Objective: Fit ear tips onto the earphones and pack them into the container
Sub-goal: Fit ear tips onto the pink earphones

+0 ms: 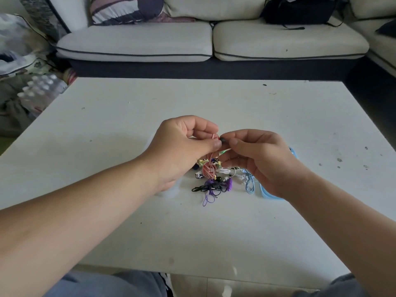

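Observation:
My left hand (184, 146) pinches the end of a pink earphone (213, 136) above the table, and its coiled pink cable (208, 170) hangs down to the pile. My right hand (257, 159) pinches a small dark ear tip (222, 139) right against that earphone end. Below the hands lies a pile of earphones (216, 181) in purple, black, white and light blue. A light blue container (270, 195) lies under my right hand, mostly hidden.
The white table (120, 116) carries small dark specks at the right. A pale sofa (210, 39) stands behind it with a patterned cushion (126, 9) and a black bag (297, 9). Bottled water (40, 86) and clutter sit on the floor at left.

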